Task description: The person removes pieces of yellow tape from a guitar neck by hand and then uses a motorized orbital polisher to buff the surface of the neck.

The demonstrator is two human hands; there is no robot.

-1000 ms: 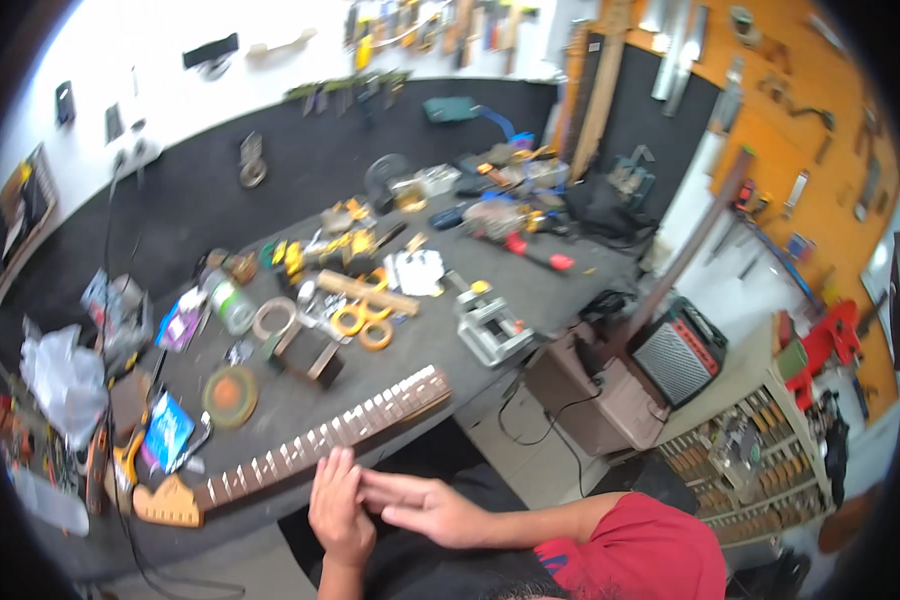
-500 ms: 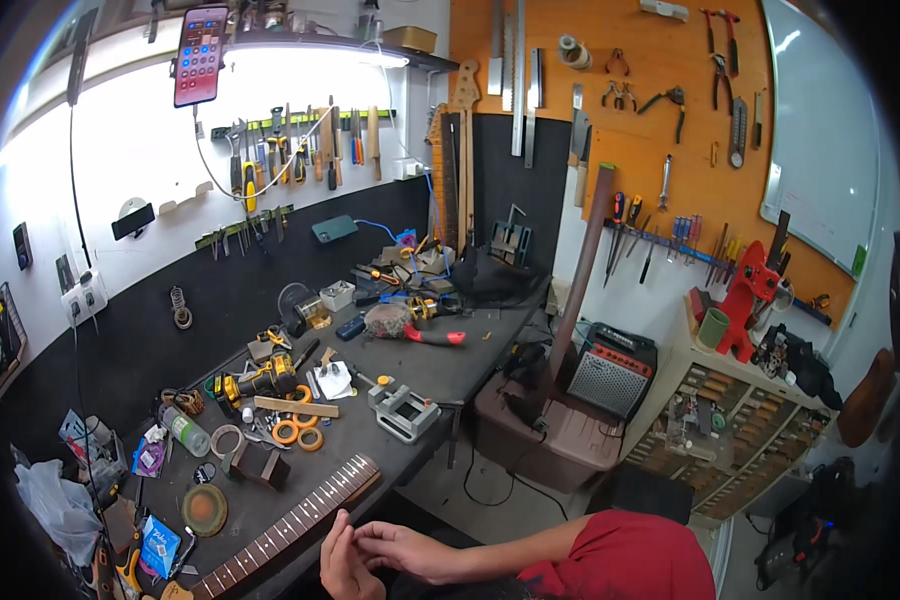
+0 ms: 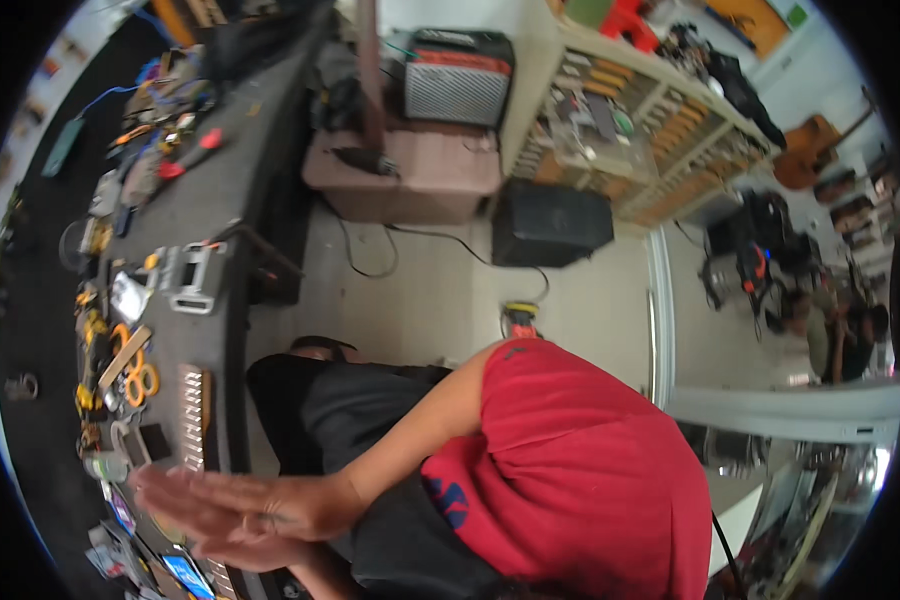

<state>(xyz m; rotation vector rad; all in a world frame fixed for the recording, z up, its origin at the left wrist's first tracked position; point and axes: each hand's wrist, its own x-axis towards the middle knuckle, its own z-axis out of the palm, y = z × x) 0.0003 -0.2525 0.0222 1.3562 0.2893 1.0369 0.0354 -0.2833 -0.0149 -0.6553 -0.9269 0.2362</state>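
Observation:
Palm against palm, my two hands are together over the bench's front edge, their fingers stretched out flat and smeared by motion. On the upper side is my right hand (image 3: 295, 505), bare arm and red sleeve behind it. Beneath it shows my left hand (image 3: 255, 550), partly covered. Nothing can be seen between the palms. A guitar neck (image 3: 192, 410), with a dark fretboard and light inlays, lies along the bench edge. My hands hide part of it, and whether they touch it I cannot tell.
Orange tape rolls (image 3: 148, 379), a wooden strip (image 3: 125, 358), a yellow drill (image 3: 92, 360) and a grey vise (image 3: 198, 278) crowd the dark bench (image 3: 195, 335). Beyond its edge stand a brown storage box (image 3: 420, 185), an amplifier (image 3: 458, 90) and a black box (image 3: 552, 222). A cable crosses the floor.
The view has swung right and down, bringing in more floor and red shirt. My hands, loosely together before, are now pressed flat with fingers stretched. The guitar neck shows no visible shift on the bench.

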